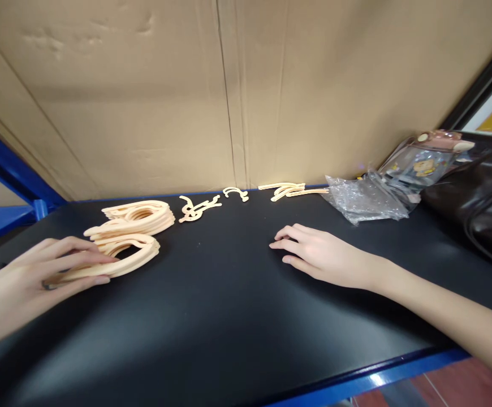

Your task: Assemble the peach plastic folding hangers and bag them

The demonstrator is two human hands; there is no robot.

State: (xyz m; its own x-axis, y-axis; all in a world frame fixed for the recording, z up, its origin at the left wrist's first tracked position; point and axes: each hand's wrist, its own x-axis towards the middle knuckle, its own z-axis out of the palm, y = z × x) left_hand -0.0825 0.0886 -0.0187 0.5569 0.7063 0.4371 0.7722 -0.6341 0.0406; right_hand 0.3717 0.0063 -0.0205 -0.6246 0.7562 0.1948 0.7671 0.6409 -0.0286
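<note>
At nine o'clock on the smooth black tabletop (229, 316), the left hand (65, 263) is closed around the near stack (144, 255) of cream-coloured looped pieces, thumb along the outer side, fingers reaching over into the opening. Just behind, at ten, the far stack (161, 217) shows layered, rounded edges. Toward three, the right hand (314, 253) hovers or rests lightly, I cannot tell which; its fingers are loosely bent, slightly apart, and hold nothing. Between the hands runs a broad stretch of black surface, on to the blue front rail (369, 384) at five. Creased brown cardboard (152, 113) bounds the back at twelve. Before it, left to right, lie slim branching pieces (194, 213) at eleven, a thin curved piece (242, 195) at twelve and narrow strips (290, 189) at one. Crinkled, shiny clear plastic (358, 200) sits at two, near a dark, glossy bag (475, 203).
</note>
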